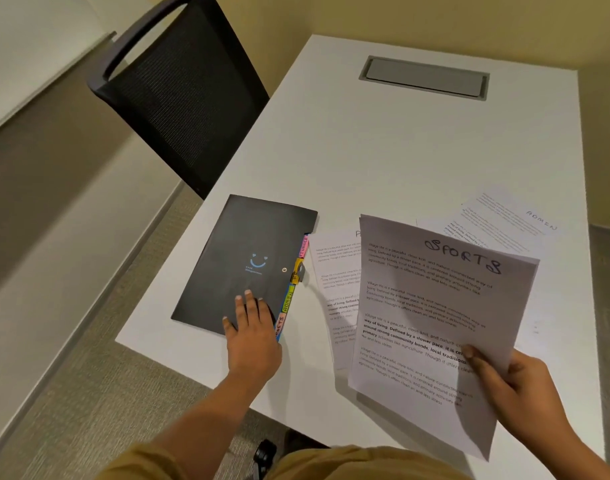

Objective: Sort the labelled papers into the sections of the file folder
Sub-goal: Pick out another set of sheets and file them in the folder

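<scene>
A black file folder (241, 258) with a blue smiley lies shut on the white table (383, 150). Coloured section tabs (291, 289) stick out of its right edge. My left hand (251, 330) rests flat on the folder's near right corner, fingers spread. My right hand (515, 386) holds a printed sheet marked SPORTS (431, 317) by its lower right edge, lifted above the table. Under and left of it lies another printed sheet (338, 282), its label mostly hidden. A sheet marked ADMIN (511, 220) lies at the far right.
A black mesh office chair (179, 91) stands at the table's far left corner. A grey cable hatch (425, 76) is set into the far end of the table. The table's near edge runs just in front of my body.
</scene>
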### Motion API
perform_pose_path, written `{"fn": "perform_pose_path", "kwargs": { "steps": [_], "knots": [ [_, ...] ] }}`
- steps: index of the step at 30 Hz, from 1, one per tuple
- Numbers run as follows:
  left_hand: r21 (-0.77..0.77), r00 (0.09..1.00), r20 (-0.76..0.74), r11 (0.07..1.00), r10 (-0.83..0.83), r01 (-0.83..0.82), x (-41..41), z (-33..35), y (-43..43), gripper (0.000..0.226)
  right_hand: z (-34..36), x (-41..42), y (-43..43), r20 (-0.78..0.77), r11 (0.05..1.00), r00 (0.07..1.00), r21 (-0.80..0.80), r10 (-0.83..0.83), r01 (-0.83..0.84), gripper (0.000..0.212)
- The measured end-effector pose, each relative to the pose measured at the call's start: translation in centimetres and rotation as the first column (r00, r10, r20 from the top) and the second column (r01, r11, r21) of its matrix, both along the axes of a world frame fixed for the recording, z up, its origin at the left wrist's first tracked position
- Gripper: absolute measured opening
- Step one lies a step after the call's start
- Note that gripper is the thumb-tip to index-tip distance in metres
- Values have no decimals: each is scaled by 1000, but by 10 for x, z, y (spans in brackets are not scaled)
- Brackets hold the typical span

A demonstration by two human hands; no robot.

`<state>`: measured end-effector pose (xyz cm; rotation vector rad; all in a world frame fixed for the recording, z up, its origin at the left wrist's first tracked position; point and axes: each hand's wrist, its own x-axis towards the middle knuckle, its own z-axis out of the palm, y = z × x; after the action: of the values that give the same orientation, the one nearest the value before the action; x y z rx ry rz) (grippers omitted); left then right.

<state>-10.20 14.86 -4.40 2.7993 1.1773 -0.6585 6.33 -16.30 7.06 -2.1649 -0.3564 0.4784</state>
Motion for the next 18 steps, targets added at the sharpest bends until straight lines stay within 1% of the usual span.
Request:
{"fn": "perform_pose_path", "kwargs": {
  "steps": [2,4,5,6,7,9,11,13,14,15,18],
  "knots": [
    [-19,1000,7,1000,-11,11,-4,1,5,77,11,-3,1,-41,999,999,36,-1,2,16],
    [-69,998,56,997,-19,23,-10,5,11,74,15,-5,-1,-41,999,999,30,-20,22,41],
    [-94,996,88,995,-22,30,-13,9,13,77,12,-4,-2,-39,999,998,24,-39,40,37],
    [-114,992,121,993,-22,36,-16,13,15,82,10,-2,-3,-44,999,998,10,-44,45,29],
    [-121,989,146,992,-26,44,-19,19,17,87,6,-1,-5,-46,999,998,-10,-47,46,29],
    [-116,989,135,991,-52,68,-22,31,21,91,2,1,-8,-49,998,998,-48,-40,37,26],
    [-116,995,79,991,-64,73,-23,40,24,87,4,-1,-4,-59,998,997,-49,-47,44,27],
    [-99,996,35,992,-81,84,-22,45,28,75,1,0,0,-46,997,997,-42,-64,62,23],
    [-79,995,25,992,-95,97,-22,46,29,69,0,0,1,-36,997,997,-45,-68,66,28],
    [-61,994,29,992,-106,107,-22,46,30,65,-3,1,1,-42,997,997,-39,-69,68,27],
    [-66,991,89,992,-99,105,-21,38,29,69,-2,1,5,-33,995,996,-44,-89,87,22]
  ]
}}
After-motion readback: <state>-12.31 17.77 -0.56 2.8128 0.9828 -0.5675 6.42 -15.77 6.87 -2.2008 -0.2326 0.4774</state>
